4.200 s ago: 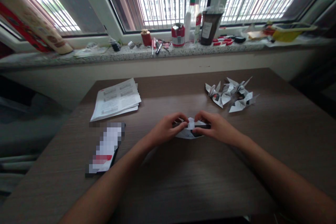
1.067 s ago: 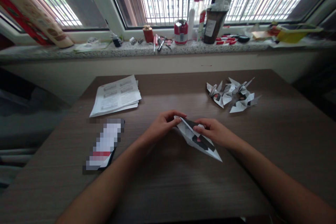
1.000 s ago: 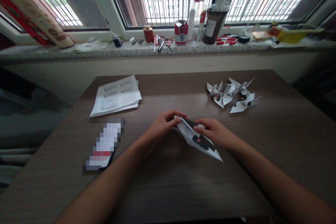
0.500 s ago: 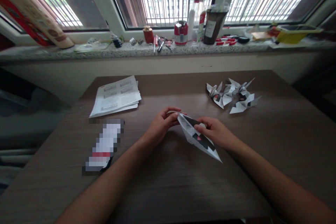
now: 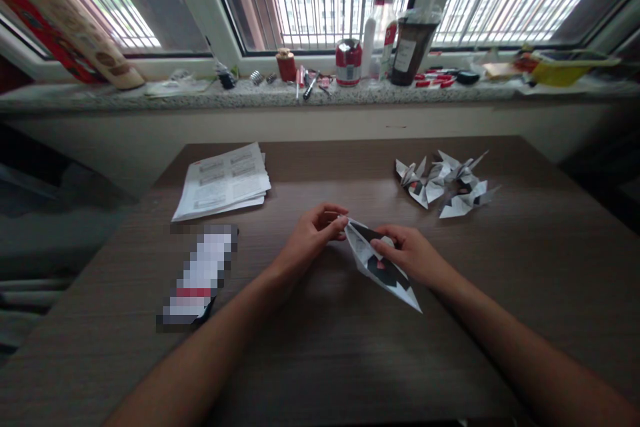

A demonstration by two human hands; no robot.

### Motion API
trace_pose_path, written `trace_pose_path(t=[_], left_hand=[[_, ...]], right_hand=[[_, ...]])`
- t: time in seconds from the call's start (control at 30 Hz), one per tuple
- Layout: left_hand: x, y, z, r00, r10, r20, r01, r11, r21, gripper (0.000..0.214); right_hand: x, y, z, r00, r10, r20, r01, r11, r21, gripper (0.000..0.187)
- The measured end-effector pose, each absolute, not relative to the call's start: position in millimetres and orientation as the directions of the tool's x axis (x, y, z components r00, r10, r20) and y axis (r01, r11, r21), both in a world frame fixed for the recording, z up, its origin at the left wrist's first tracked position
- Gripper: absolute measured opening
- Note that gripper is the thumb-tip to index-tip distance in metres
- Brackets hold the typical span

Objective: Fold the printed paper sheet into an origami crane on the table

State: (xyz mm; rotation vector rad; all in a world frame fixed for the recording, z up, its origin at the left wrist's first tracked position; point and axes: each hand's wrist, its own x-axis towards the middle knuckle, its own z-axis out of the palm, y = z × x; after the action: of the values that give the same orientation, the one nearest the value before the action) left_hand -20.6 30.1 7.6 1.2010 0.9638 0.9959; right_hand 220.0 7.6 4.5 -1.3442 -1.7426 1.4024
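A folded piece of printed paper [image 5: 380, 265], long and pointed, lies at a slant above the middle of the brown table [image 5: 320, 347]. My left hand [image 5: 310, 240] pinches its upper tip between thumb and fingers. My right hand [image 5: 407, 255] grips the middle of the paper, thumb on top. The lower point of the paper sticks out toward me past my right wrist.
A heap of folded paper cranes [image 5: 445, 183] sits at the back right of the table. A stack of printed sheets [image 5: 223, 180] lies at the back left, with a blurred flat object [image 5: 197, 277] in front of it. Bottles, a can [image 5: 348, 61] and small items line the windowsill.
The paper went from a small flat fold held level to a long pointed shape held at a slant. In the last second my left fingers lifted its upper tip slightly.
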Motion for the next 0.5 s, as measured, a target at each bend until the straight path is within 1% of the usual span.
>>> trace_pose_path(t=[0.17,0.3,0.5], left_hand=[[-22.5,29.8,10.9,0.299,0.952,-0.057,-0.010,0.062,0.998,0.035],[-23.3,30.1,11.6,0.283,0.958,-0.042,0.015,0.039,0.999,0.030],[-23.5,30.2,11.8,0.282,0.958,-0.054,-0.036,0.067,0.997,0.029]], right_hand=[[220.4,6.3,6.3,-0.374,0.916,-0.144,0.393,0.016,-0.919,0.030],[220.9,5.9,9.8,-0.388,0.906,-0.168,0.392,-0.003,-0.920,0.032],[221.9,6.0,8.9,-0.395,0.905,-0.158,0.383,0.006,-0.924,0.031]])
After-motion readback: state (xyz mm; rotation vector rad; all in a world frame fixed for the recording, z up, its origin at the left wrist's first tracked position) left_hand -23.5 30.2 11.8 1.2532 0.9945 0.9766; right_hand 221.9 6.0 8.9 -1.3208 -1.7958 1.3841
